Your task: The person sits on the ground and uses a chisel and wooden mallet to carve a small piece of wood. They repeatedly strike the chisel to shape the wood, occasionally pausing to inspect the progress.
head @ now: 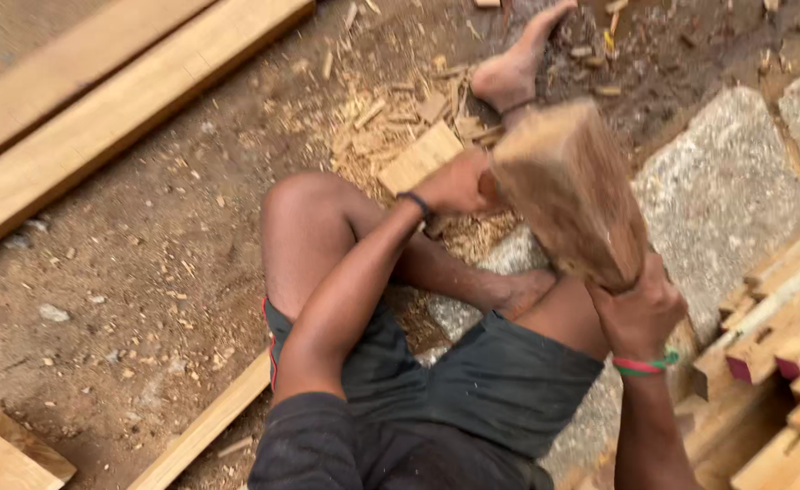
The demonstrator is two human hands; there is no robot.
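While the view blurs the wooden block (570,191) with motion, its place is plain enough: raised above the person's lap, tilted, held between both hands.

- Left hand (454,184) — closed about the block's upper left end, near a dark wristband; whether a small tool also sits in this fist cannot be told.
- Right hand (640,313) — wrapped tight on the block's lower end from below, a green-and-red band at the wrist.
- Posture — seated on the ground, one knee up, a bare foot (514,65) stretched toward a scatter of wood chips (400,118).
- Surroundings — long planks (100,109) lying on the dirt at upper left, rough stone slabs (722,191) to the right, a stack of notched timber pieces (781,336) at the lower right edge, a thin batten (205,426) by the hip.

Handling note, as a judgement: a block this thick is best steadied with both palms well apart, as here, and kept clear of the shin beneath it; the fingers should stay off whichever face is being worked, and it probably wants resting against the stone rather than held in mid-air.
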